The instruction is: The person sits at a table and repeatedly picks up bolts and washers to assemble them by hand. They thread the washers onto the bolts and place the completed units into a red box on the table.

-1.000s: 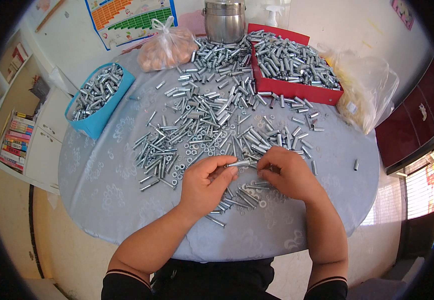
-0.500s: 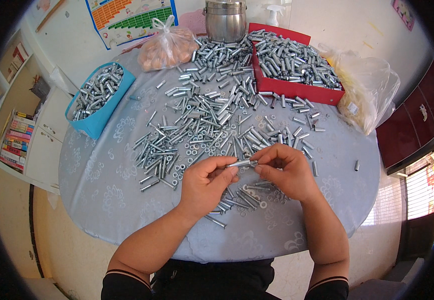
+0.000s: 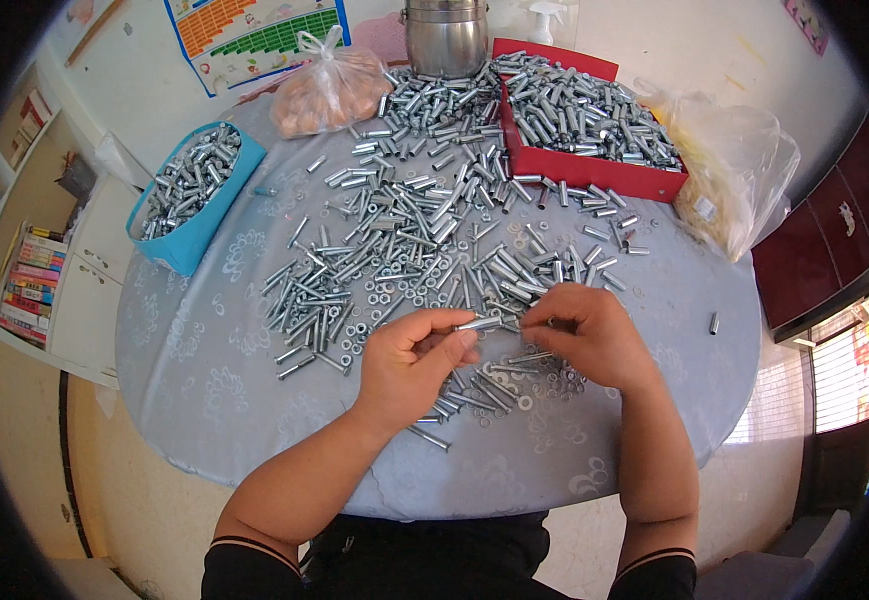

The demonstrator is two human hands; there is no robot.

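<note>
My left hand (image 3: 413, 365) pinches a silvery expansion bolt (image 3: 480, 324) between thumb and forefinger, its sleeve lying nearly level and pointing right. Just beyond the sleeve's right end is my right hand (image 3: 587, 335), fingers curled together and slightly blurred; whatever is between its fingertips is hidden. Below and around both hands lie loose bolts (image 3: 495, 392), flat washers (image 3: 526, 403) and thin rings. Farther up spreads a heap of long bolts (image 3: 305, 290), hex nuts (image 3: 385, 298) and metal sleeves (image 3: 445, 225).
A blue box (image 3: 190, 255) of metal sleeves stands at left, a red box (image 3: 595, 178) of assembled pieces at back right. Behind are a bag of round brown things (image 3: 330, 100), a steel pot (image 3: 445, 40) and a yellowish plastic bag (image 3: 730, 185). A grey patterned cloth (image 3: 255, 400) covers the table.
My right hand has come off the bolt's right end and shifted slightly right. The left hand keeps its hold on the bolt. The view has tilted slightly.
</note>
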